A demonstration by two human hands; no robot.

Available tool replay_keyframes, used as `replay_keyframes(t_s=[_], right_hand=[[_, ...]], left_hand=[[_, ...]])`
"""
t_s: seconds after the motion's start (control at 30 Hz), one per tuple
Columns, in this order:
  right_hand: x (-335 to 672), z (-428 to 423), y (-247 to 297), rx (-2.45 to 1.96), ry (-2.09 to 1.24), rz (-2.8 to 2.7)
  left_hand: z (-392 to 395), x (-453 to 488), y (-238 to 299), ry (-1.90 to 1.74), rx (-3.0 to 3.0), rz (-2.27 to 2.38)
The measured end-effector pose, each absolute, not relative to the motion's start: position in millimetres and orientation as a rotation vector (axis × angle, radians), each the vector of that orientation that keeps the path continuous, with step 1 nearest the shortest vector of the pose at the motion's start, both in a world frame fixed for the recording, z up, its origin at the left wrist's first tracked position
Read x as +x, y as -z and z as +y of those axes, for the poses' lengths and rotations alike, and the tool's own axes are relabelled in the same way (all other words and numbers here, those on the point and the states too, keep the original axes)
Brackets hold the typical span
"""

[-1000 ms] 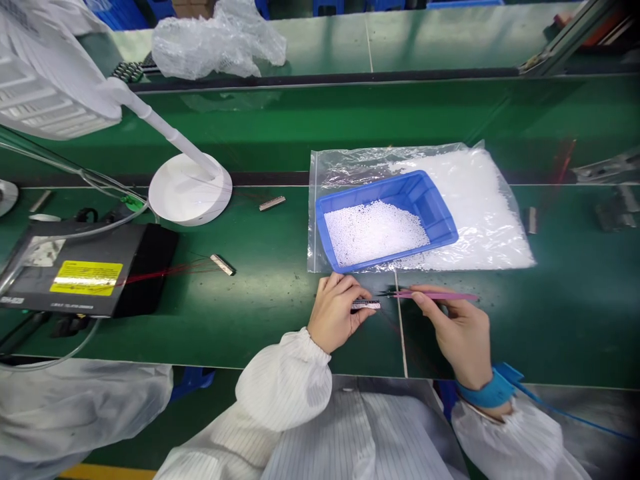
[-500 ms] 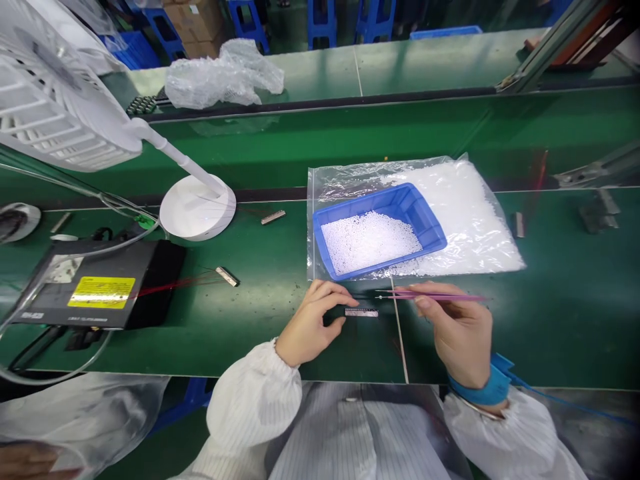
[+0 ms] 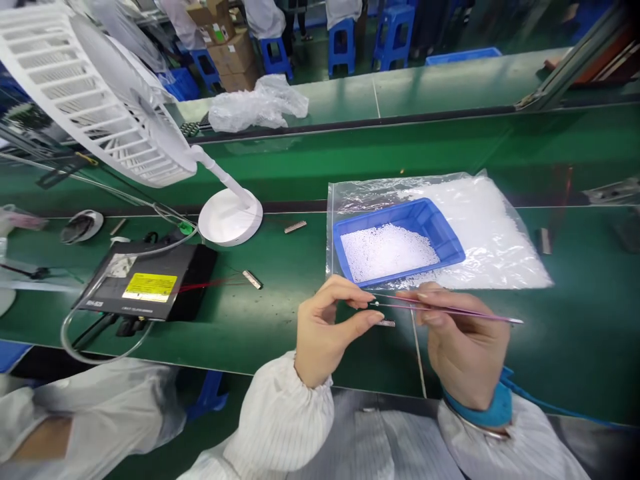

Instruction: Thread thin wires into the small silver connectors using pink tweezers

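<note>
At the left a white fan stands on the green counter, behind a black box with a yellow label. A short metal strip lies just right of the box, and a second strip lies behind it. Next comes the left hand, its thumb apart from the fingers around the tips of the tweezers; whether it touches them I cannot tell. Just beyond the hands, a blue tub of white beads rests on a clear bag of white stuff. The working strip lies flat on the counter between the two hands, close by the left thumb and partly hidden by it. Above it, a small white bead sits at the tips of pink tweezers. The right hand is clamped on these tweezers, with a blue band at the wrist.
</note>
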State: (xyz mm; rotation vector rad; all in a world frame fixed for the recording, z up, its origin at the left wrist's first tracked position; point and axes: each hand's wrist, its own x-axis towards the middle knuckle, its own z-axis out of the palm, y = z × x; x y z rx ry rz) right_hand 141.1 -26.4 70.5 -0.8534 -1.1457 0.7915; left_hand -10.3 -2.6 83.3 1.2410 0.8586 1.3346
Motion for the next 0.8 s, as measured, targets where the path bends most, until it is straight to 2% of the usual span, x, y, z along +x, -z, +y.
replay_keyframes(t_s=[0.43,0.8], right_hand=[[129.9,-29.7,-70.5,-0.906,-0.782,-1.118],[136.9,-36.7,-80.4,-1.063,-0.457,-1.255]], left_hand=[[-6.2,-10.6,-81.9,-1.373,1.175,0.872],[-9.0,-11.2,-85.5,-1.441,1.557,1.067]])
